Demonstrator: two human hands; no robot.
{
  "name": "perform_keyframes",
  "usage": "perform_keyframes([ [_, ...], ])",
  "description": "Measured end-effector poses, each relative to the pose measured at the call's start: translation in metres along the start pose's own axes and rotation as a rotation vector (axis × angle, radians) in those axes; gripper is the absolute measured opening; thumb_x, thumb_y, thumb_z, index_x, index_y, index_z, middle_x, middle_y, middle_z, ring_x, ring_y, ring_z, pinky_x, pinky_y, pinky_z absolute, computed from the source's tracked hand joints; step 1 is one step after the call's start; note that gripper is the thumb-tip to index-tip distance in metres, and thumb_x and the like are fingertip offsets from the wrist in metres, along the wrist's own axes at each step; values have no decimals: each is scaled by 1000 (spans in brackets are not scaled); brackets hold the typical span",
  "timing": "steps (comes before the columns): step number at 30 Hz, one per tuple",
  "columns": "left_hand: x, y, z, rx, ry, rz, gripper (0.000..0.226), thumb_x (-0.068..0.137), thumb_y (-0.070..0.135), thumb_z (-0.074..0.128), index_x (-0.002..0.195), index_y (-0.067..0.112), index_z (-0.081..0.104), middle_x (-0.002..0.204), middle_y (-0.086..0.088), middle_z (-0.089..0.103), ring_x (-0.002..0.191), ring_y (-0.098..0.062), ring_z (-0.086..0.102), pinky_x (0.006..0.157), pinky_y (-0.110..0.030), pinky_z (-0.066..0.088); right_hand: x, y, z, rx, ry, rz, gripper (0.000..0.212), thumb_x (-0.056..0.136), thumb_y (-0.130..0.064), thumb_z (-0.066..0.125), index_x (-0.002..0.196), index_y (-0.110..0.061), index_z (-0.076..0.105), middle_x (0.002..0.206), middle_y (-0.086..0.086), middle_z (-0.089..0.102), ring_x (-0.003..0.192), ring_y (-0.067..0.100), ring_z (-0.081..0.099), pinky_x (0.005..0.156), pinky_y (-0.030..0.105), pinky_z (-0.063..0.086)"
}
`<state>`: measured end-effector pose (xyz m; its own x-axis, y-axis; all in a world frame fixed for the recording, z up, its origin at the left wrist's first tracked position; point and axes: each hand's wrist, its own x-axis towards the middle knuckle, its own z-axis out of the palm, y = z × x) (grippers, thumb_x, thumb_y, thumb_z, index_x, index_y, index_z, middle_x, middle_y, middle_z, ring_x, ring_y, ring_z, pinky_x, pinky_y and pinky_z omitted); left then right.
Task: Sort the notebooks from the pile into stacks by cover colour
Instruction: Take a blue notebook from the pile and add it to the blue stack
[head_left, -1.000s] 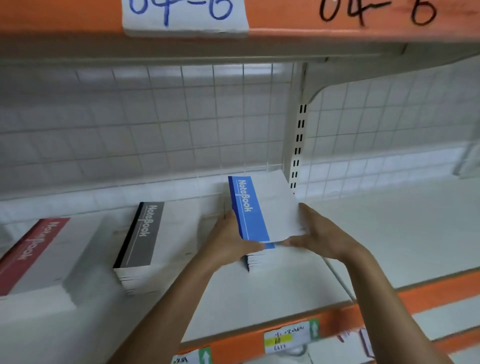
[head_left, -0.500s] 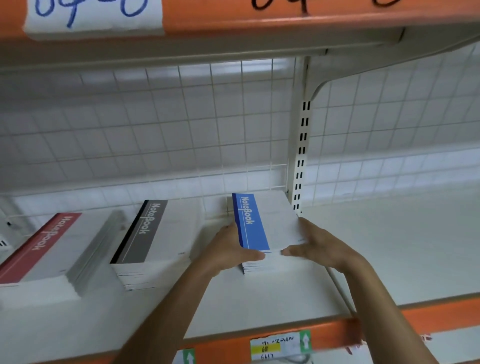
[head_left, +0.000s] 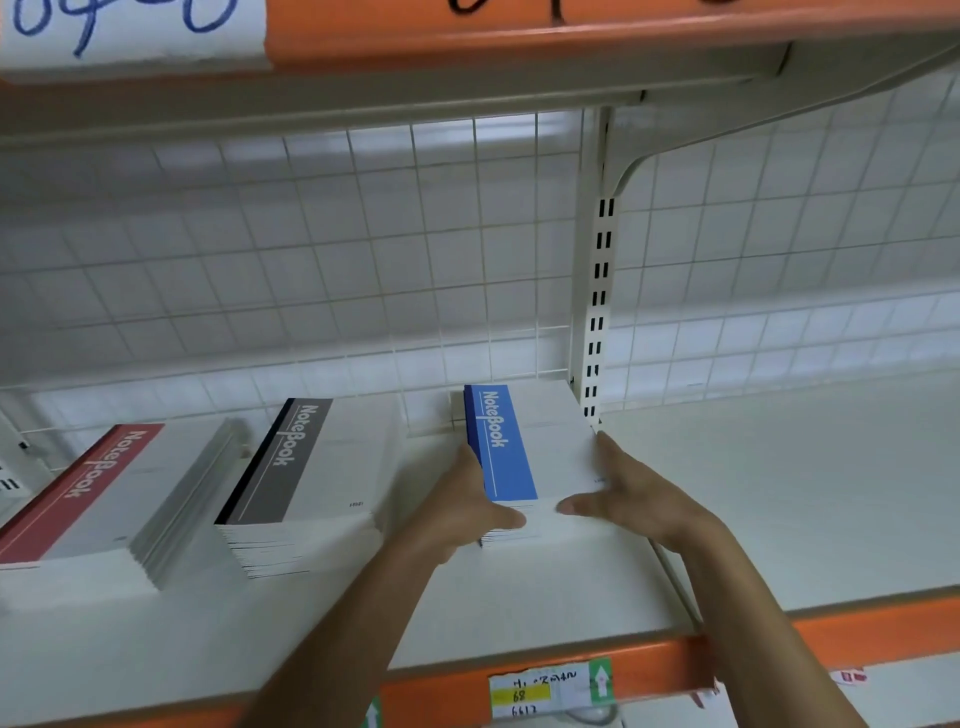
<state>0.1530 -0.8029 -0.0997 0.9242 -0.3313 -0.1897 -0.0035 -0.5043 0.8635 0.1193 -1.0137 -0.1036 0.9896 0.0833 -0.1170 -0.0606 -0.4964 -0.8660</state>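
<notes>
Notebooks with a blue spine strip sit in a neat stack toward the back of a pale shelf, with the top cover white beside the strip and the word "NoteBook" printed along it. The stack's far right corner is close against a slotted upright post.

Both hands are on this stack. The left hand lies against its left side, fingers running straight up along the edge and thumb stretched across the near end. The right hand mirrors it on the right side, with straight fingers along the edge and the thumb pointing in across the near end. The two thumbs are near each other but apart. Neither hand is curled round anything; they press the stack flat-handed from both sides.

To the left, set apart from the blue stack, is a stack with a grey strip and black spine. Farther left again is a stack with a red strip, its right edges fanned into a slope.

A white wire grid backs the shelf. The front lip of the shelf is orange and carries a paper tag with a yellow band and a green arrow. Overhead runs another orange shelf edge, with a white sheet bearing blue handwriting taped to it at the left.
</notes>
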Motion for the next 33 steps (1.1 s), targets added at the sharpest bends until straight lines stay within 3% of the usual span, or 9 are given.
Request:
perform_keyframes([
  [6, -2, 1, 0, 28, 29, -34, 85, 71, 13, 81, 136, 27, 28, 130, 10, 49, 114, -11, 48, 71, -21, 45, 0, -4, 0, -86, -14, 17, 70, 75, -32, 76, 130, -30, 32, 116, -12, 60, 104, 7, 59, 90, 26, 45],
  [11, -10, 10, 0, 62, 13, -39, 90, 73, 15, 81, 140, 23, 22, 138, 6, 46, 112, -9, 45, 68, -18, 41, -3, -8, 1, -86, -35, 22, 81, 76, -32, 76, 138, -28, 24, 125, -14, 56, 113, 7, 55, 100, 31, 44],
  [15, -29, 23, -5, 56, 53, -32, 87, 79, 31, 75, 143, 16, 17, 138, 4, 47, 103, -8, 49, 69, -17, 44, -14, -22, 2, -170, 55, -1, 89, 67, -49, 78, 132, -18, 27, 132, -2, 48, 118, 14, 51, 98, 37, 46],
  [17, -45, 32, -10, 87, 151, 7, 78, 89, 40, 61, 146, 12, 16, 143, 2, 40, 116, -14, 48, 83, -20, 36, -21, -35, 9, -285, 90, -73, 99, 76, -57, 67, 147, -13, 14, 154, 2, 23, 140, 19, 27, 115, 40, 28],
  [19, -61, 35, -16, 145, 248, 67, 66, 96, 40, 48, 147, 9, 18, 149, -2, 33, 131, -17, 39, 86, -18, 28, -31, -53, 26, -396, 120, -129, 87, 91, -48, 52, 151, -11, 1, 160, 2, -2, 147, 13, -1, 119, 30, 6],
  [20, -68, 35, -20, 167, 278, 103, 60, 98, 36, 44, 147, 9, 21, 150, -3, 32, 133, -16, 36, 87, -17, 27, -34, -61, 36, -430, 144, -166, 80, 95, -42, 47, 151, -10, 1, 159, 3, -4, 146, 13, -4, 117, 27, 3],
  [25, -102, 15, -47, 394, 500, 257, 50, 99, 22, 43, 146, 12, 29, 149, -5, 36, 136, -17, 34, 108, -24, 24, -45, -102, 99, -515, 140, -361, 60, 99, -26, 43, 149, -6, 16, 158, 10, 14, 146, 21, 11, 118, 29, 10],
  [30, -145, -26, -95, 676, 703, 243, 52, 99, 24, 43, 147, 15, 27, 148, -5, 38, 135, -20, 36, 108, -30, 31, -54, -144, 175, -560, 86, -483, 58, 100, -29, 39, 150, -11, 16, 158, 7, 13, 147, 20, 8, 117, 28, 5],
  [33, -185, -55, -131, 756, 727, 179, 51, 94, 18, 52, 141, 8, 37, 137, -11, 49, 126, -26, 45, 103, -35, 39, -62, -171, 227, -565, 46, -568, 57, 100, -27, 41, 149, -9, 18, 157, 10, 16, 146, 21, 12, 116, 24, 4],
])
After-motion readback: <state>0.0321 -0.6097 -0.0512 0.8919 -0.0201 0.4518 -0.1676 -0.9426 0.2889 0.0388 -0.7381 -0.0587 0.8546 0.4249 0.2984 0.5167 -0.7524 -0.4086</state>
